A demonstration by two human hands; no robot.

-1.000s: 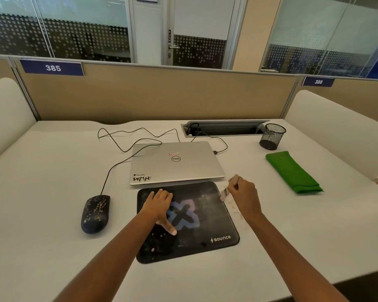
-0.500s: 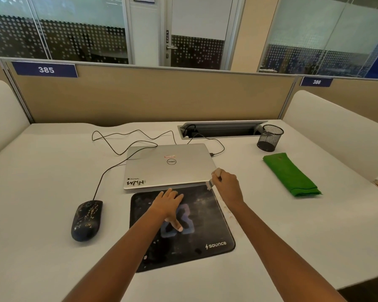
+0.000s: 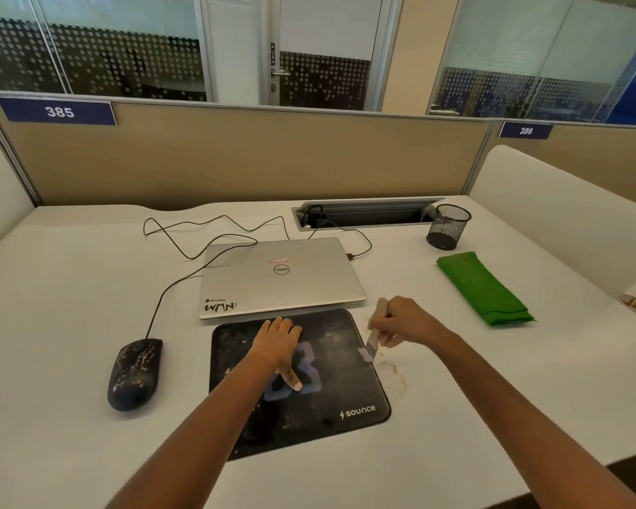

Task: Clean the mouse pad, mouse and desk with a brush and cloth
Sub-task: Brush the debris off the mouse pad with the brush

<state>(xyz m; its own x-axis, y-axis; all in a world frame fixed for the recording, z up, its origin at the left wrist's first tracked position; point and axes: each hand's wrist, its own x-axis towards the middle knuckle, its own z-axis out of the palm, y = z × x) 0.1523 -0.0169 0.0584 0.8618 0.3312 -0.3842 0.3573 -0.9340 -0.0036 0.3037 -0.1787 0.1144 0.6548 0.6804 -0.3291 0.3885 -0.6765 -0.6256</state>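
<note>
Gripping the brush [image 3: 373, 334], R hand [image 3: 404, 321] has its fingers curled round the pale handle, just right of the mouse pad [image 3: 346, 391]. Brush's long axis runs roughly near-far w/ a slight tilt. Handle end is up & away toward the laptop [image 3: 283, 281], and the bristles are down, w/ tips at the pad's right edge.

L hand [image 3: 278, 347] lies flat on the pad's middle, fingers straight, thumb out.

Writing: the pad has white "sounce" w/ a bolt mark at its near right corner. The closed silver laptop, just beyond the pad's far edge, shows an upside-down Dell logo plus "Devfolio" & "WMN" stickers. Partition tags read "385" [image 3: 59, 112] & "386" [image 3: 525, 131], and the door says "PUSH".

Looks: the pad is black w/ a blue-purple centre graphic, whitish dust smears & specks. Brownish crumbs [image 3: 397, 372] lie on the desk [image 3: 70, 288] just right of it. The mouse [image 3: 135, 374] is black w/ pale specks. It sits left of the pad, nose away, cable [image 3: 169, 288] trailing far. The green cloth [image 3: 483, 288] lies folded well right, long axis diagonal, w/ a mesh cup [image 3: 447, 231] beyond it.
</note>
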